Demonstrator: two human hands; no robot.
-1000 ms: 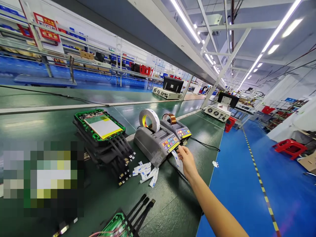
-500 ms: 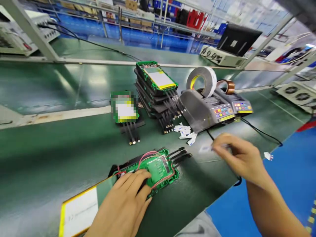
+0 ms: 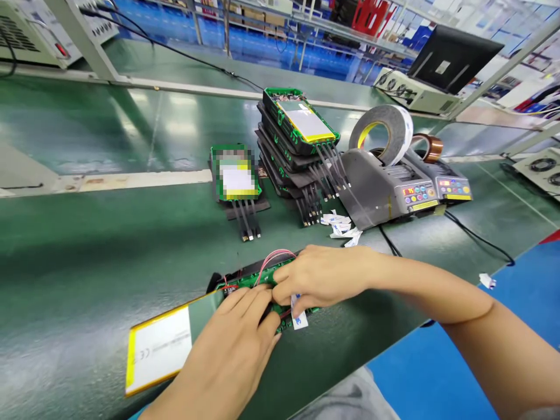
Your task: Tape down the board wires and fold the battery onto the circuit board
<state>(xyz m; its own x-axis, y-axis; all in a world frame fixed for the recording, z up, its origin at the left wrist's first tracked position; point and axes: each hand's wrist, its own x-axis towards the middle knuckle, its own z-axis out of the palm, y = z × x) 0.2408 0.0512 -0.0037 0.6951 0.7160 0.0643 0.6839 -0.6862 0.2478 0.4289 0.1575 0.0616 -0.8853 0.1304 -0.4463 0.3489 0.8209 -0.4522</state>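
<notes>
A green circuit board in a dark case lies on the bench, pink wires looping over its far edge. My left hand rests on its near side, fingers together; what they hold, if anything, is hidden. Over the board's right part, my right hand is closed on a white tape strip, which hangs down beside the thumb. A flat battery with yellow edges extends left from the case, partly behind my left arm. The board's middle is covered by both hands.
Beyond the board, one unit lies beside a stack of similar units with black cables. White strips lie before the grey tape dispensers. A tape roll stands on top. Black cables cross the right side.
My right hand has moved left with the white strip, from the open bench onto the board. My left hand stays at the board. The view has shifted, and the board's right part is now covered.
</notes>
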